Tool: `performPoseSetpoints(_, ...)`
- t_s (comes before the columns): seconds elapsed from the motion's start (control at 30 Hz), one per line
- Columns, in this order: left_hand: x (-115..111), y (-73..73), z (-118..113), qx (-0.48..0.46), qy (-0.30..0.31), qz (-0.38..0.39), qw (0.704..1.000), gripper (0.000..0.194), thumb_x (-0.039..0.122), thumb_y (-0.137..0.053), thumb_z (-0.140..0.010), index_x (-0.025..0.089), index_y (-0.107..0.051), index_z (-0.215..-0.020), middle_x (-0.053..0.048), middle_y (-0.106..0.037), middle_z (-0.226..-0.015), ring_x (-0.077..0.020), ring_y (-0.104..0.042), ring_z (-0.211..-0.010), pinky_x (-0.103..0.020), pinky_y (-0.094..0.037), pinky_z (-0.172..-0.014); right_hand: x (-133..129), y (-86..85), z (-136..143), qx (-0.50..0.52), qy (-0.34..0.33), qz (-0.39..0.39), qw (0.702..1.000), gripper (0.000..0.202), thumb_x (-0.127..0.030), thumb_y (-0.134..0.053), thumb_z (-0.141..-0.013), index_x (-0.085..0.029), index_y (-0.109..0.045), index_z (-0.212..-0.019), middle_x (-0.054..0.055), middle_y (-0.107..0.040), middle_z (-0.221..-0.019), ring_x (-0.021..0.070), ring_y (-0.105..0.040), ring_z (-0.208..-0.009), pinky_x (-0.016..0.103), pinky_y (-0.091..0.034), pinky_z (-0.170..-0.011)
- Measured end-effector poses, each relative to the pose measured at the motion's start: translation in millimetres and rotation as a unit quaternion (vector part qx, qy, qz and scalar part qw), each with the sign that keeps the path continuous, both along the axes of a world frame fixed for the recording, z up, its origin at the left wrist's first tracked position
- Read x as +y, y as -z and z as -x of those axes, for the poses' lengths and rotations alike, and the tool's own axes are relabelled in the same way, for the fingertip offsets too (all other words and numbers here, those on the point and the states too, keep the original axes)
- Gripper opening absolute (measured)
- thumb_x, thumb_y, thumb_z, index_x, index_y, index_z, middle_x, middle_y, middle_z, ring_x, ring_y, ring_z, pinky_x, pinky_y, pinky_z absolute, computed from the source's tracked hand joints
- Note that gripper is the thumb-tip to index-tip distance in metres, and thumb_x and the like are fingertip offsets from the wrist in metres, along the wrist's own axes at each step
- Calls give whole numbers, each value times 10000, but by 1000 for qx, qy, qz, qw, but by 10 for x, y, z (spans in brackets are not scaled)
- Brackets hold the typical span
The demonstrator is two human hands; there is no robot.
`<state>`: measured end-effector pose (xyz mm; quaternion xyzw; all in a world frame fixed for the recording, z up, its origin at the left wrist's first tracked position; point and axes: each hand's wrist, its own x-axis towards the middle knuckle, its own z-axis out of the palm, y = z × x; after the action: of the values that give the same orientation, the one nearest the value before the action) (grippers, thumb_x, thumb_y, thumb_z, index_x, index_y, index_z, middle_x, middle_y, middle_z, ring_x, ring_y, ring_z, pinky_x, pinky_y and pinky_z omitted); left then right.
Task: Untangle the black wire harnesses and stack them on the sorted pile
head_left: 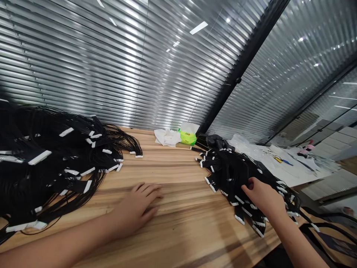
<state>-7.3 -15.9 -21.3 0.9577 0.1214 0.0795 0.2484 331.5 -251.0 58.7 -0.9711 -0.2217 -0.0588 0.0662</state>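
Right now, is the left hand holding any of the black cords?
No, the left hand lies flat on the bare wooden table, apart from both cord piles, while the right hand reaches into the right pile.

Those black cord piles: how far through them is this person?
Looks done: a big pile of tagged black cords lies at the left, though I cannot confirm it is finished work. In hand: the right hand reaches into the smaller pile; the left hand rests flat on the table. Left: that right pile.
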Motion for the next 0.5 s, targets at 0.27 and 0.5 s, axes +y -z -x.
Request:
performPoseSetpoints(0.27, 9, 27, 6, -37, 6, -5, 999, 311, 254, -527, -886, 282, -590, -1189, -35, -523, -1393, -267, -470, -1286, -512, -316, -1110, -19, -285, 36, 68, -42, -341, 937, 197, -444, -382, -849, -265, -452, -810, 146, -740, -822, 292, -726, -698, 419, -562, -643)
performPoseSetpoints(0.5, -8, 92, 22, -75, -20, 9, 997, 484, 296, -532, -892, 263, -429, -1363, -81, -457, -1449, -267, -446, -1316, -484, -339, -1123, 308, -631, 704, -7, -189, -634, 750, 364, -377, -717, -723, -246, -476, -961, 28, -690, -836, 134, -608, -473, 306, -495, -582)
